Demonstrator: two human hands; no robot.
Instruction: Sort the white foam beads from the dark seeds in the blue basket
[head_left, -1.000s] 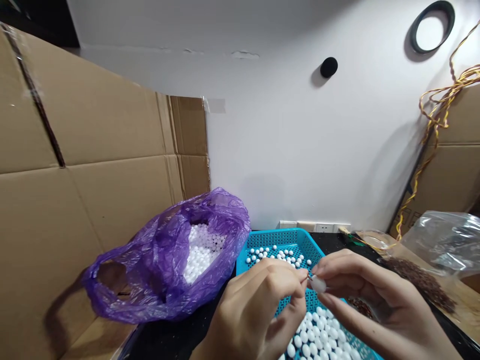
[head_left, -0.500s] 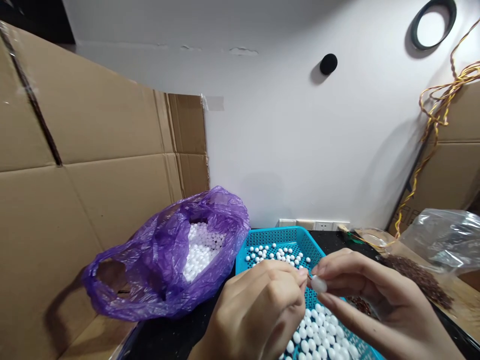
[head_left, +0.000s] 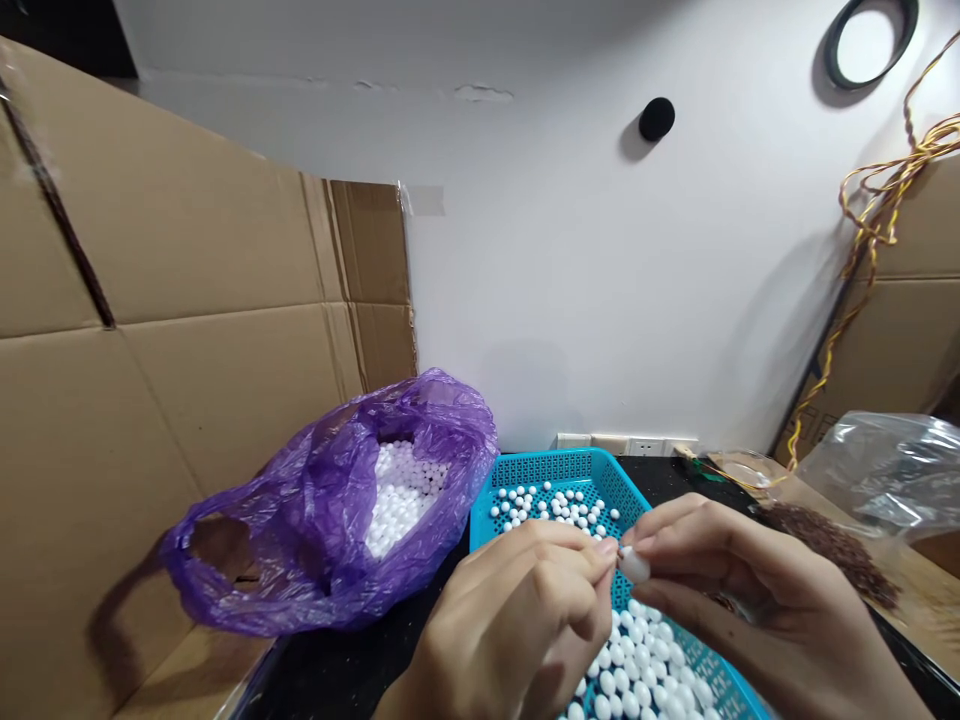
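Note:
Over the teal basket (head_left: 551,465), my two hands meet at the fingertips. My right hand (head_left: 750,580) pinches a white bead (head_left: 635,566) between thumb and fingers. My left hand (head_left: 525,610) is closed in a pinch right beside it, on a tiny reddish-brown piece (head_left: 619,551) at the bead's left side. Most of that piece is hidden by the fingertips, so its kind does not show. Inside the basket lie small white beads (head_left: 574,512) at the far end and a denser heap of larger white beads (head_left: 637,660) at the near end.
Left of the basket, a purple plastic bag (head_left: 300,520) gapes with white beads (head_left: 401,500) inside. Cardboard (head_left: 225,250) stands on the left. Reddish-brown small pieces (head_left: 832,550) and a clear plastic bag (head_left: 885,465) lie at right. Sockets (head_left: 646,447) line the wall behind.
The bead has come slightly closer to my left fingertips, and my right thumb and fingers have closed in a little around it. The view has shifted slightly.

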